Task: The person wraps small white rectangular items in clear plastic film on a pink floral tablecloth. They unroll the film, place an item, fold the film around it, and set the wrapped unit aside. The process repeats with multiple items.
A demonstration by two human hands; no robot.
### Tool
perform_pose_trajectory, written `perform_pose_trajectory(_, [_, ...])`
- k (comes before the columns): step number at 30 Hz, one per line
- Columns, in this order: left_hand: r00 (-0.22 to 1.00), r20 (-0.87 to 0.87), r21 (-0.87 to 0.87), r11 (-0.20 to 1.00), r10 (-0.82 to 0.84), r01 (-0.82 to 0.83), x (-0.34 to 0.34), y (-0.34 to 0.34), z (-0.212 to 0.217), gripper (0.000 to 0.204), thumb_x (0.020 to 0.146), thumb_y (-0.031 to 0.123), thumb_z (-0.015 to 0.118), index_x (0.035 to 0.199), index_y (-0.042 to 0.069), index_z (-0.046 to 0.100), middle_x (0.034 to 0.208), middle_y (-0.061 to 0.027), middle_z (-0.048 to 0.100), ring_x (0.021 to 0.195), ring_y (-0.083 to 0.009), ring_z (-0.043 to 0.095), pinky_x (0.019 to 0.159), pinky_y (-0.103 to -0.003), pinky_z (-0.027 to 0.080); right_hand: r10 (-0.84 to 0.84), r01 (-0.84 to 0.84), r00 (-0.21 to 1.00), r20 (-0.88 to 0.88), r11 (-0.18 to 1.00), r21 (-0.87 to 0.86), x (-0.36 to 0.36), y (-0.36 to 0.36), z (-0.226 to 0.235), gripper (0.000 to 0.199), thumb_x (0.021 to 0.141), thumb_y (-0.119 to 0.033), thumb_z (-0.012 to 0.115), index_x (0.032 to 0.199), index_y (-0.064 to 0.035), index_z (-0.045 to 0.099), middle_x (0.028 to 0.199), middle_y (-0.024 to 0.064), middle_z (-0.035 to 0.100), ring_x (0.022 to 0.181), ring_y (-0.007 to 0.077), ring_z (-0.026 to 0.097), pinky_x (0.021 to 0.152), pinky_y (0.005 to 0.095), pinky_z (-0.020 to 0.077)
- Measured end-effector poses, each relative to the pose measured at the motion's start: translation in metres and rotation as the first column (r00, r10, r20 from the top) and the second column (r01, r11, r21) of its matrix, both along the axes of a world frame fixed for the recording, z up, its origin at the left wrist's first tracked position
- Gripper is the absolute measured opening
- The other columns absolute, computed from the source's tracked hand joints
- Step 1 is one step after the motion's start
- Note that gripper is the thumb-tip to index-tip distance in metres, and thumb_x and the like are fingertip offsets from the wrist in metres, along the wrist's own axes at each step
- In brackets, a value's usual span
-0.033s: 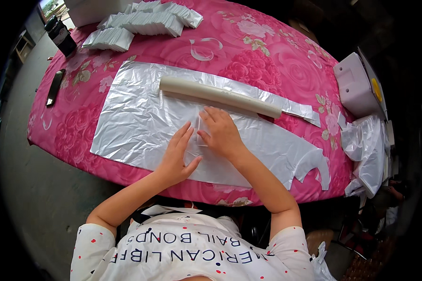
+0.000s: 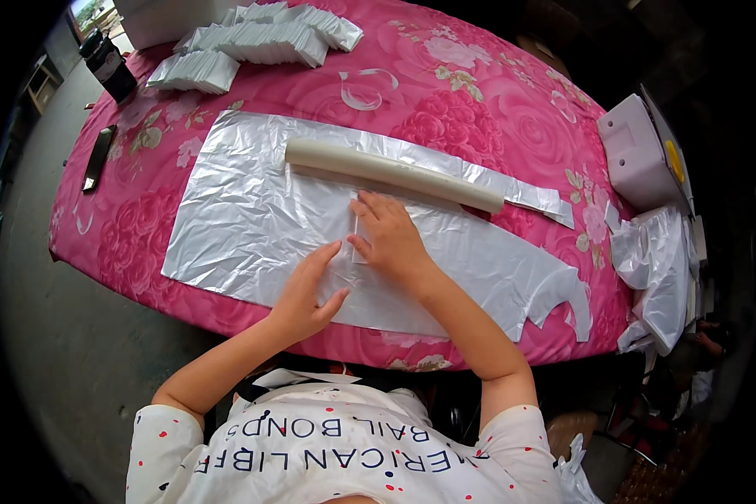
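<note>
A crinkled silvery-white plastic sheet [image 2: 227,202] lies spread over the table in front of me. My right hand [image 2: 388,235] rests on its middle, thumb apart from the fingers, over the edge of a small thin white square [image 2: 357,231] that it partly covers. To the left and nearer to me, my left hand [image 2: 305,294] is on or just above the sheet, fingers stretched out and thumb spread, gripping nothing. Just beyond both hands, a long pale tube [image 2: 395,175] lies aslant across the sheet.
Several stacks of folded silvery-white pieces [image 2: 260,42] sit at the far left, near a dark bottle [image 2: 107,65]. A black phone-like object [image 2: 99,158] lies by the left edge. At right are a white box [image 2: 638,155] and crumpled plastic [image 2: 653,269]. Pink floral cloth [image 2: 470,109] covers the table.
My left hand has shifted slightly toward me and to the left. The right hand has slid a little leftward over the small square. The tube and sheet look the same.
</note>
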State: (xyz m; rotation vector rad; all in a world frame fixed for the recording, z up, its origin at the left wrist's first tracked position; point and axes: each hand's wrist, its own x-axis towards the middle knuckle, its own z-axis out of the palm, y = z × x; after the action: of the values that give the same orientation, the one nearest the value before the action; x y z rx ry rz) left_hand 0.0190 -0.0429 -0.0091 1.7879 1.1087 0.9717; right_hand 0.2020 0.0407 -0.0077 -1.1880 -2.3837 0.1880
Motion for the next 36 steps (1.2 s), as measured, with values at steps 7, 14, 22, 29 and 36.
perform_pose_trajectory(7, [0.98, 0.139, -0.948, 0.306, 0.139, 0.091, -0.088, -0.088, 0.002, 0.033, 0.094, 0.019, 0.046, 0.114, -0.006, 0.053, 0.106, -0.0178, 0.062, 0.096, -0.0222, 0.062, 0.081, -0.031, 0.051, 0.028, -0.041, 0.998, -0.052, 0.961, -0.272, -0.074, -0.059, -0.015, 0.06, 0.09, -0.04, 0.046, 0.134, -0.0017, 0.036, 0.144, 0.0224, 0.023, 0.135, 0.036, 0.018, 0.109, 0.046, 0.013])
perform_pose_trajectory(14, [0.775, 0.183, -0.923, 0.378, 0.605, -0.077, -0.087, -0.119, -0.015, 0.019, 0.086, 0.009, 0.055, 0.097, -0.006, 0.059, 0.093, -0.0151, 0.063, 0.077, -0.0198, 0.064, 0.069, -0.029, 0.052, 0.458, -0.497, 0.867, -0.196, 0.768, -0.404, -0.125, -0.134, -0.011, 0.055, 0.089, -0.034, 0.049, 0.132, -0.0013, 0.04, 0.146, 0.0218, 0.017, 0.136, 0.0375, 0.012, 0.109, 0.0488, 0.009])
perform_pose_trajectory(22, [0.922, -0.346, 0.052, 0.985, 0.175, -0.167, -0.086, -0.088, 0.027, 0.025, 0.067, 0.005, 0.07, 0.091, 0.005, 0.066, 0.082, -0.0121, 0.066, 0.07, -0.0258, 0.064, 0.061, -0.032, 0.051, 0.58, -0.619, 0.78, -0.236, 0.769, -0.158, -0.076, -0.064, 0.024, 0.016, 0.072, -0.013, 0.068, 0.083, -0.0041, 0.06, 0.117, 0.0133, 0.05, 0.121, 0.0341, 0.036, 0.1, 0.0454, 0.0313])
perform_pose_trajectory(29, [0.906, -0.351, 0.126, 0.971, 0.237, -0.205, -0.082, -0.077, 0.038, 0.04, 0.067, 0.007, 0.07, 0.106, 0.002, 0.06, 0.107, -0.0141, 0.062, 0.094, -0.0298, 0.06, 0.079, -0.035, 0.05, -0.397, 0.059, 0.623, -0.674, 0.883, -0.466, 0.005, 0.115, 0.037, 0.018, 0.08, -0.017, 0.066, 0.086, 0.0002, 0.065, 0.078, 0.0102, 0.065, 0.07, 0.0178, 0.06, 0.065, 0.0309, 0.0454])
perform_pose_trajectory(36, [0.922, -0.369, 0.12, 0.99, 0.114, -0.074, -0.067, -0.073, 0.036, 0.038, 0.068, 0.008, 0.071, 0.105, 0.003, 0.06, 0.11, -0.0133, 0.06, 0.093, -0.0294, 0.06, 0.077, -0.036, 0.051, -0.618, 0.586, 0.766, -0.175, 0.784, -0.205, 0.082, 0.179, 0.004, 0.045, 0.08, -0.036, 0.062, 0.1, 0.0037, 0.061, 0.104, 0.0228, 0.06, 0.099, 0.0379, 0.054, 0.086, 0.0434, 0.042])
